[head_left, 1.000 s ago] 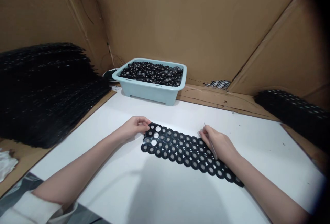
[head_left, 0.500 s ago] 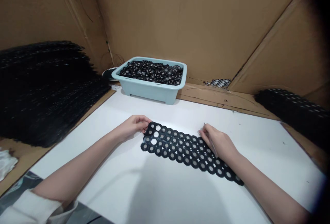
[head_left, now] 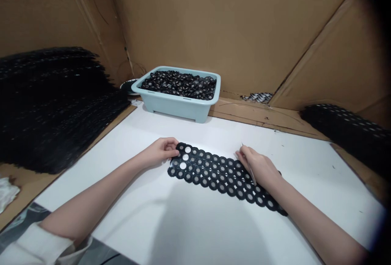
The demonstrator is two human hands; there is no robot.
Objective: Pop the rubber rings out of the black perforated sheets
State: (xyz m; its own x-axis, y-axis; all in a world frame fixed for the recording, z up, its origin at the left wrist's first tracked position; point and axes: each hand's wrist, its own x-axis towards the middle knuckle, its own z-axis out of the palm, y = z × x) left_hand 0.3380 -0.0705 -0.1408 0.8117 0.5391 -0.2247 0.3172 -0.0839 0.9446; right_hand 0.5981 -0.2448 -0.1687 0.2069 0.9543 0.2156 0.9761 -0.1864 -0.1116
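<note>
A flat black strip [head_left: 214, 171] made of joined rings with pale round centres lies slanted across the white table. Three brighter white discs [head_left: 185, 157] show near its left end. At the upper left corner of the strip, my left hand [head_left: 161, 150] is closed, its thumb pressed on the edge. My right hand [head_left: 259, 165] rests over the right part of the strip, fingers pinched around a slim pale tool [head_left: 253, 176] that looks like tweezers. The tool's thin tip points up and away from the strip. My right hand and forearm hide some rings.
Behind the strip stands a light blue basin [head_left: 174, 108] heaped with black ring pieces. A large black pile [head_left: 55, 110] is on the left, and stacked black strips [head_left: 345, 128] lie at the right. Cardboard walls [head_left: 214, 20] enclose the white table [head_left: 128, 216].
My left thumb has come down over the strip's corner, covering part of a ring. The strip and my right hand look almost unmoved, with a slight shift of the whole view.
</note>
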